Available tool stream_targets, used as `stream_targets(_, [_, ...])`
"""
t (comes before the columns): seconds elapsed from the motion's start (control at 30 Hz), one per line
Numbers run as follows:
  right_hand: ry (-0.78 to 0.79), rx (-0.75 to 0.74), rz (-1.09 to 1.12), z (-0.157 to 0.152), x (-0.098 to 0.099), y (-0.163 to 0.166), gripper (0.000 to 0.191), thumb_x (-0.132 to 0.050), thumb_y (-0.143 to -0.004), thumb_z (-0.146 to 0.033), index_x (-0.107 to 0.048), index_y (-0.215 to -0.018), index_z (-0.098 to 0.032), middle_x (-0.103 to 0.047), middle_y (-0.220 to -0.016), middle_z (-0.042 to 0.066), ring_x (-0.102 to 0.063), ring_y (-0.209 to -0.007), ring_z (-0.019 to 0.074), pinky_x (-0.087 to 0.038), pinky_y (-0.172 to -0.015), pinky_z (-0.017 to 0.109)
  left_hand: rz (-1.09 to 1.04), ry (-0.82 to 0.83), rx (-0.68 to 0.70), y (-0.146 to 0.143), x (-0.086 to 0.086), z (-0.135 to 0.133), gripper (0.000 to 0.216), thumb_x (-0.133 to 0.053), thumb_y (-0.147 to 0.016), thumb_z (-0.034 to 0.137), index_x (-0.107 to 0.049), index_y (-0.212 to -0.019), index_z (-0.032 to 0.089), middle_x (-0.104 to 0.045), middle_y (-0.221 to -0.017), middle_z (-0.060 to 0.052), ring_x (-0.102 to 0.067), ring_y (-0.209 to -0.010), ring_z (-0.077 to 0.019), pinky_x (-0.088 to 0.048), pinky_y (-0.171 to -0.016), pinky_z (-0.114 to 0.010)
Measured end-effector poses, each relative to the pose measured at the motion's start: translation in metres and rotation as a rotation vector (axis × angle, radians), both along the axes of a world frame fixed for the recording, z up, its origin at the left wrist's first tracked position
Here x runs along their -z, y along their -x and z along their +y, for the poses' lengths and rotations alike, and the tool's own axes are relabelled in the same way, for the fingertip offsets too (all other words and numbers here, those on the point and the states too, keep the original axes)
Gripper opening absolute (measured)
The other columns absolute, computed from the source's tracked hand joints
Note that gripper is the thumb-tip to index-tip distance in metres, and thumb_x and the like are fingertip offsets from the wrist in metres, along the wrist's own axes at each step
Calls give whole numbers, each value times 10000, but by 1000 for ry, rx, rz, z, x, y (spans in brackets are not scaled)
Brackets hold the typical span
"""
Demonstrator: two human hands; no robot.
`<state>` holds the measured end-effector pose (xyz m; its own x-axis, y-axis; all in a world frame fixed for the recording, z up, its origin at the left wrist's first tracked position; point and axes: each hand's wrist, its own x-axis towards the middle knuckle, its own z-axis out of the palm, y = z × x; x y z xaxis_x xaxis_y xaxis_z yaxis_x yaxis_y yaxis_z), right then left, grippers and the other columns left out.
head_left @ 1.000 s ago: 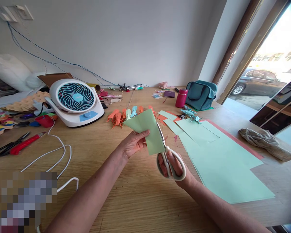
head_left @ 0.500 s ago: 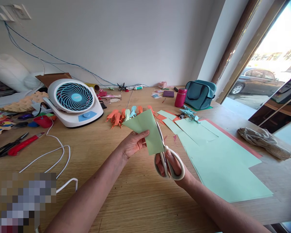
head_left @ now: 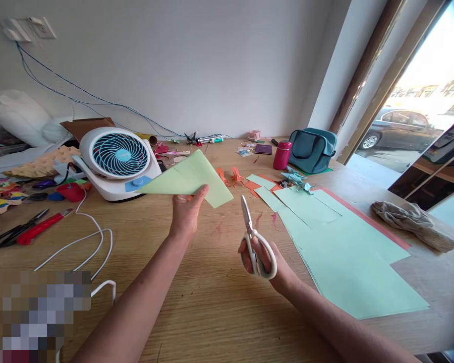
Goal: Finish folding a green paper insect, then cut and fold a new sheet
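My left hand [head_left: 186, 212] pinches a folded light green paper [head_left: 191, 177] and holds it up above the wooden table [head_left: 196, 302], in front of the fan. My right hand [head_left: 267, 262] grips white-handled scissors [head_left: 251, 237] with the blades closed and pointing away from me. The scissors are apart from the paper, to its right. Large mint green sheets [head_left: 344, 252] lie flat on the table to the right of my right hand.
A white and blue desk fan [head_left: 117, 159] stands at the left with its white cable [head_left: 87, 242]. Red-handled cutter and black scissors [head_left: 20, 232] lie far left. Orange folded paper figures [head_left: 230, 176], a pink bottle [head_left: 282, 154], a teal bag [head_left: 312, 148] and a crumpled cloth [head_left: 412, 219] sit further back and right.
My left hand has lifted the green paper up and to the left, away from the scissors. The scissors have come out of the paper and their blades have closed.
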<state>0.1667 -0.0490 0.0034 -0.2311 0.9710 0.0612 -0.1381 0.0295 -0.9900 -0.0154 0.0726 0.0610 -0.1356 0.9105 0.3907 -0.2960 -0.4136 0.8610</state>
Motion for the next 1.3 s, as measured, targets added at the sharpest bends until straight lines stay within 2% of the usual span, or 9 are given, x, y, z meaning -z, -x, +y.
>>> stream_targets(0.2, [-50, 140, 260, 19, 1, -12, 355, -586, -892, -568, -599, -973, -223, -606, -744, 6, -538, -692, 160, -457, -687, 303, 660, -385, 48, -5, 4, -22, 108, -739, -812, 297, -789, -908, 303, -690, -1121, -53, -528, -1181, -271, -340, -1124, -414])
stream_targets(0.37, [78, 244, 315, 28, 5, -23, 346, -753, -773, -437, -581, -984, -224, -581, -827, -6, -546, -725, 153, -470, -701, 304, 744, -434, 137, -12, 11, -29, 163, -706, -846, 285, -792, -971, 343, -669, -1225, -48, -471, -1293, -286, -246, -1186, -427])
stream_targets(0.57, [1, 349, 144, 26, 7, -23, 308, -761, -761, -382, -583, -945, -211, -573, -808, -3, -515, -713, 150, -420, -637, 286, 839, -559, -40, -13, 14, -24, 264, -657, -881, 243, -748, -1111, 336, -601, -1366, -47, -410, -1377, -292, -199, -1206, -445])
stream_targets(0.67, [-46, 438, 41, 23, 1, -23, 318, -754, -759, -404, -585, -949, -213, -552, -822, -6, -486, -704, 145, -398, -607, 278, 743, -462, -150, -12, 18, -15, 431, -655, -873, 253, -628, -1301, 289, -502, -1468, -86, -372, -1415, -290, -242, -1192, -455])
stream_targets(0.73, [-89, 490, -39, 22, -2, -24, 290, -735, -772, -403, -577, -928, -216, -531, -806, -13, -459, -679, 139, -376, -583, 274, 611, -277, -94, -12, 21, -8, 553, -715, -826, 323, -563, -1353, 256, -503, -1464, -118, -408, -1396, -298, -371, -1113, -430])
stream_targets(0.87, [-189, 573, -190, 23, -1, -26, 225, -705, -804, -370, -566, -909, -227, -527, -820, -14, -452, -680, 137, -358, -577, 272, 302, 270, 445, -15, 26, -2, 567, -679, -794, 595, -629, -1205, 207, -714, -1143, -125, -661, -1106, -282, -535, -806, -323])
stream_targets(1.0, [-191, 611, -201, 25, 4, -28, 207, -683, -830, -371, -555, -921, -236, -529, -805, -22, -457, -671, 137, -375, -586, 277, 32, 428, 747, -22, 23, -10, 626, -583, -781, 738, -648, -1062, 183, -748, -962, -110, -713, -921, -257, -531, -677, -298])
stream_targets(1.2, [-246, 669, -299, 25, 5, -29, 191, -668, -841, -350, -550, -943, -240, -559, -816, -15, -497, -696, 152, -413, -641, 299, 58, 335, 390, -33, 24, -22, 489, -840, -678, 373, -481, -983, 240, -685, -842, 35, -657, -733, -134, -488, -645, -234])
stream_targets(1.3, [-297, 678, -349, 23, 4, -27, 182, -660, -845, -336, -545, -947, -239, -580, -842, -1, -523, -727, 162, -430, -667, 309, 90, 240, 335, -34, 23, -24, 455, -813, -706, 358, -478, -996, 254, -669, -857, 44, -640, -736, -123, -491, -662, -233])
